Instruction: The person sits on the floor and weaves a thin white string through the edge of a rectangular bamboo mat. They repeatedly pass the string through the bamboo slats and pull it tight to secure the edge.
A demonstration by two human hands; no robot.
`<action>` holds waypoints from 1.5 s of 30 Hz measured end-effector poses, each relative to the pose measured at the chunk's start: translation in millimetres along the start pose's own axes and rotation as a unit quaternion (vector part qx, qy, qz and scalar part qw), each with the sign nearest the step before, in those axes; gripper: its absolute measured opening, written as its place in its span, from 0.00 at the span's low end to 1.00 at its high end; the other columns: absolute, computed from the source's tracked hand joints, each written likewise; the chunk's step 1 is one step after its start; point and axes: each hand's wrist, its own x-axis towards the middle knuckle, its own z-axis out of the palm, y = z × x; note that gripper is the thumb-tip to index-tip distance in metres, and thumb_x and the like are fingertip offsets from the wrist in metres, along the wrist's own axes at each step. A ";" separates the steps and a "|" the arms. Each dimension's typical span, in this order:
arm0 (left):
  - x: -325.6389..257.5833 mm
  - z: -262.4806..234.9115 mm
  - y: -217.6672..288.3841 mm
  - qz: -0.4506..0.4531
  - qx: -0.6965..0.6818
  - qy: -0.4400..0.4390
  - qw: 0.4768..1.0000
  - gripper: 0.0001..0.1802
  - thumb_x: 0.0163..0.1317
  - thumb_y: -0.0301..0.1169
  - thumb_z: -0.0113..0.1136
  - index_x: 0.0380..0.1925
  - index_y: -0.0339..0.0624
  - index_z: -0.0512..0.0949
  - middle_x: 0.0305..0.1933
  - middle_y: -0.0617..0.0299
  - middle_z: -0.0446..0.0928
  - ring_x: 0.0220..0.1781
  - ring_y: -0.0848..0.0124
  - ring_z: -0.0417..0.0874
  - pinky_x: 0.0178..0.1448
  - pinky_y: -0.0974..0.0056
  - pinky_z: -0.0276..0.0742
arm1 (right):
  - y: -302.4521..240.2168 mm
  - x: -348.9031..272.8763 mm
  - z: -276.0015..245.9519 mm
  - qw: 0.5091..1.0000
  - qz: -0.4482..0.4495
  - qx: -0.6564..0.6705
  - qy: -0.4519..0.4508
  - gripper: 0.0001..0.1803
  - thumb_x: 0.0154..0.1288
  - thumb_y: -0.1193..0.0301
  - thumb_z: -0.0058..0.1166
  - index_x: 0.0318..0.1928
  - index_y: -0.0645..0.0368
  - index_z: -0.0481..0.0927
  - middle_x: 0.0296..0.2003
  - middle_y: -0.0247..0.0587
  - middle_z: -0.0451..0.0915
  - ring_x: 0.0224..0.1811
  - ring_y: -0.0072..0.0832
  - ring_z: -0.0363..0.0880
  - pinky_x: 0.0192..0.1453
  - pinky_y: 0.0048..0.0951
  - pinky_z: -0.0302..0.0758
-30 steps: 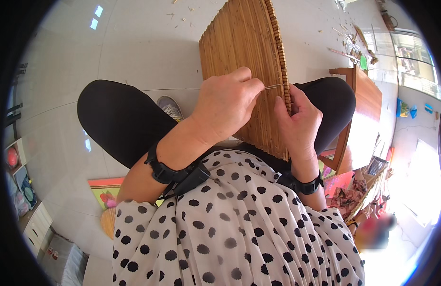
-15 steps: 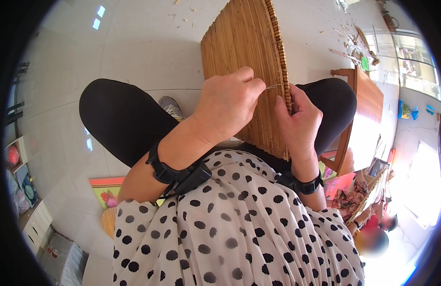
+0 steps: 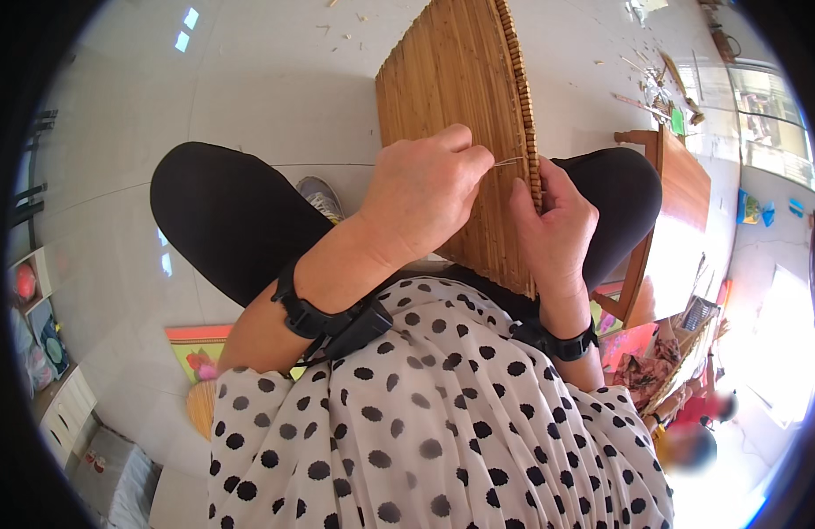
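A brown panel of tightly packed reed stalks (image 3: 451,79) stands tilted between my knees, its thick edge lined with a row of cut stalk ends. My left hand (image 3: 425,189) is closed over the panel's broad face, thumb and forefinger pinching a thin wire (image 3: 507,162). That wire reaches across to the lined edge. Around the same edge, my right hand (image 3: 557,225) grips the panel, thumb on the near face and fingers behind it. The tips of those fingers are mostly hidden by the panel.
On the right stands a wooden table (image 3: 681,212), with a pile of scraps (image 3: 658,97) on the floor beyond it. Another person (image 3: 689,397) sits at the lower right. At the left are a low cabinet (image 3: 68,423) and a colourful flat board (image 3: 196,348).
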 end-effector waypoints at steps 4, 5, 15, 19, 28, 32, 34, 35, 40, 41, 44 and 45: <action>0.5 -1.2 -0.6 0.002 -0.002 0.002 1.000 0.04 0.58 0.22 0.68 0.32 0.43 0.83 0.28 0.59 0.73 0.26 0.56 0.79 0.29 0.57 0.75 | -1.2 0.5 -0.4 1.000 -0.006 -0.013 -0.002 0.18 0.61 0.72 0.64 0.52 0.63 0.85 0.27 0.47 0.84 0.22 0.27 0.81 0.32 0.27 0.79; 0.7 -1.3 -1.1 0.002 -0.002 0.001 1.000 0.04 0.58 0.22 0.68 0.32 0.43 0.83 0.28 0.59 0.73 0.26 0.56 0.79 0.29 0.57 0.75 | -2.6 0.4 -0.6 1.000 -0.001 -0.014 -0.004 0.18 0.61 0.72 0.64 0.52 0.63 0.85 0.27 0.48 0.84 0.22 0.27 0.81 0.32 0.27 0.79; 0.5 -0.7 -2.2 -0.001 0.001 -0.006 1.000 0.04 0.58 0.22 0.68 0.32 0.42 0.83 0.28 0.59 0.73 0.27 0.55 0.79 0.30 0.56 0.75 | -1.1 0.9 0.5 1.000 0.001 -0.017 -0.004 0.18 0.61 0.72 0.65 0.52 0.64 0.85 0.26 0.48 0.83 0.21 0.27 0.81 0.32 0.27 0.79; 0.7 -2.0 -2.7 -0.003 0.005 -0.011 1.000 0.04 0.58 0.22 0.68 0.32 0.42 0.83 0.28 0.59 0.73 0.27 0.55 0.79 0.30 0.56 0.75 | -3.1 1.1 0.2 1.000 0.004 -0.015 -0.006 0.18 0.61 0.72 0.64 0.52 0.64 0.84 0.26 0.48 0.83 0.21 0.27 0.81 0.32 0.27 0.79; 3.0 -6.9 -8.2 0.036 0.034 -0.028 0.998 0.04 0.59 0.23 0.67 0.33 0.43 0.82 0.29 0.60 0.72 0.26 0.57 0.79 0.28 0.57 0.74 | -5.0 0.1 1.3 1.000 -0.004 -0.011 -0.010 0.18 0.61 0.72 0.65 0.52 0.64 0.84 0.26 0.49 0.82 0.22 0.30 0.80 0.32 0.28 0.78; 8.9 -12.8 -5.4 0.049 0.067 -0.052 0.995 0.05 0.57 0.21 0.66 0.32 0.43 0.81 0.30 0.60 0.72 0.26 0.57 0.79 0.28 0.57 0.73 | -7.0 0.2 2.2 1.000 -0.017 -0.002 -0.019 0.19 0.61 0.73 0.65 0.53 0.64 0.84 0.25 0.49 0.80 0.22 0.33 0.79 0.32 0.28 0.78; 12.0 -13.5 -4.2 0.045 0.079 -0.065 0.994 0.06 0.56 0.20 0.65 0.32 0.42 0.80 0.30 0.60 0.72 0.27 0.57 0.79 0.28 0.56 0.73 | -7.1 2.3 3.0 0.999 -0.027 0.003 -0.024 0.19 0.60 0.73 0.65 0.53 0.64 0.84 0.26 0.49 0.80 0.23 0.35 0.79 0.32 0.29 0.78; 11.9 -14.2 -4.7 0.040 0.068 -0.052 0.996 0.06 0.56 0.20 0.65 0.32 0.42 0.81 0.30 0.60 0.72 0.27 0.56 0.79 0.28 0.56 0.73 | -8.5 4.9 1.4 0.999 -0.029 -0.001 -0.031 0.19 0.60 0.74 0.64 0.52 0.63 0.84 0.26 0.50 0.81 0.23 0.37 0.79 0.32 0.29 0.78; 7.0 -24.8 -10.0 0.022 0.005 -0.006 1.000 0.08 0.56 0.18 0.66 0.35 0.41 0.82 0.30 0.58 0.75 0.27 0.55 0.79 0.29 0.58 0.74 | -23.8 17.6 1.3 0.993 -0.104 0.001 -0.059 0.16 0.59 0.75 0.64 0.49 0.62 0.83 0.28 0.49 0.81 0.26 0.44 0.81 0.32 0.34 0.78; 4.9 -28.4 -12.2 0.006 -0.006 -0.012 1.000 0.07 0.56 0.19 0.66 0.34 0.40 0.82 0.30 0.58 0.76 0.28 0.56 0.80 0.30 0.57 0.75 | -25.9 19.1 2.8 0.991 -0.120 -0.003 -0.066 0.16 0.58 0.75 0.64 0.48 0.61 0.83 0.28 0.48 0.81 0.27 0.45 0.81 0.32 0.35 0.78; -6.3 -38.7 -17.4 -0.065 -0.059 -0.041 0.995 0.05 0.58 0.22 0.67 0.34 0.39 0.81 0.31 0.57 0.80 0.28 0.58 0.82 0.32 0.58 0.76 | -26.9 19.6 7.7 0.984 -0.132 0.023 -0.115 0.17 0.56 0.73 0.66 0.48 0.59 0.84 0.31 0.46 0.83 0.29 0.46 0.83 0.33 0.38 0.80; -9.6 -41.8 -18.7 -0.100 -0.091 -0.056 0.989 0.05 0.59 0.22 0.67 0.34 0.38 0.81 0.31 0.56 0.81 0.28 0.59 0.83 0.32 0.59 0.77 | -26.4 19.3 10.1 0.982 -0.124 0.053 -0.135 0.18 0.55 0.73 0.66 0.48 0.59 0.84 0.32 0.46 0.83 0.29 0.46 0.83 0.34 0.38 0.80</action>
